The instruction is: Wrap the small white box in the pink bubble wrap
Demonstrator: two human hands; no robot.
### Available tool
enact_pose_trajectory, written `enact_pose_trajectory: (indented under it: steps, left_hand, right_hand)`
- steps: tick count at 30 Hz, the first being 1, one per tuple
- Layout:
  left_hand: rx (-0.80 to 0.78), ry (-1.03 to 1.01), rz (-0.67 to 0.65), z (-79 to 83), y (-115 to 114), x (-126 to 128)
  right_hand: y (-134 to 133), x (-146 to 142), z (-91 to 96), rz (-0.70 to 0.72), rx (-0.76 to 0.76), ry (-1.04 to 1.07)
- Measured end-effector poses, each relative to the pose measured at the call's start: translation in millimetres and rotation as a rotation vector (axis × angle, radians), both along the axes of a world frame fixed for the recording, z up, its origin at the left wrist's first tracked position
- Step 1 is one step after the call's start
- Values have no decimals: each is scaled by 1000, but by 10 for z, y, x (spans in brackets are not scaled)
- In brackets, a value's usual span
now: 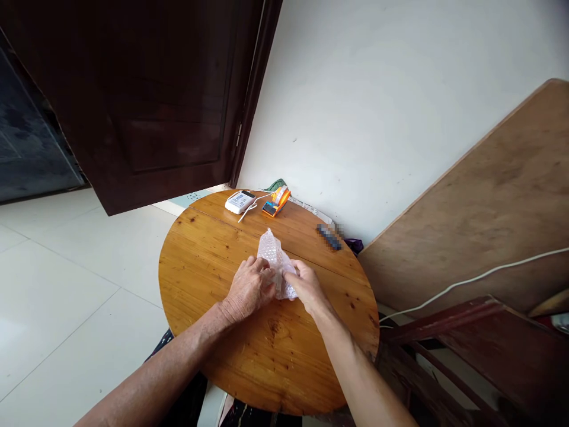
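Note:
A piece of clear bubble wrap [274,254] lies in the middle of the round wooden table [208,261], bunched up and partly standing. My left hand [249,287] presses on its left side with the fingers curled over it. My right hand [306,286] grips its right edge with closed fingers. Whatever the wrap may hold is hidden.
At the table's far edge lie a white device [240,201] with a white cable, an orange tape dispenser [276,202] and a small dark object [329,236]. A dark wooden door [146,101] stands open at the left. A wooden board [484,207] leans against the wall at the right.

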State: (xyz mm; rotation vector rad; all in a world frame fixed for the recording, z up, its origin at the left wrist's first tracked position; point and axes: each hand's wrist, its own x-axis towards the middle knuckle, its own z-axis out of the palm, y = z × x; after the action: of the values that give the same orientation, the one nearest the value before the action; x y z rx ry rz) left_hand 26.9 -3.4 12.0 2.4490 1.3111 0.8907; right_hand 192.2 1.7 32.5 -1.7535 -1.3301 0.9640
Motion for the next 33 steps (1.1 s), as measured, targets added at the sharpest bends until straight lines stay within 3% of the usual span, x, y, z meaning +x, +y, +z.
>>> enact_pose_trajectory:
  steps: [4,15,21,27,33]
  left_hand:
    - [-5,25,-11,25,7,2]
    - [-6,4,-21,-25,29,24]
    - [-50,-106,-8,-64,49,44]
    - [-178,-284,-32,2,-27,-52]
    - [-230,-394,49,3,-58,-3]
  right_hand:
    - [-29,-53,89,-24,20,248]
    - [-12,-127,131,-80,25,335]
    - [-35,-191,212,-1,0,252]
    - [-103,-130,250,113,-28,201]
    - [-223,-96,87,284,201,-67]
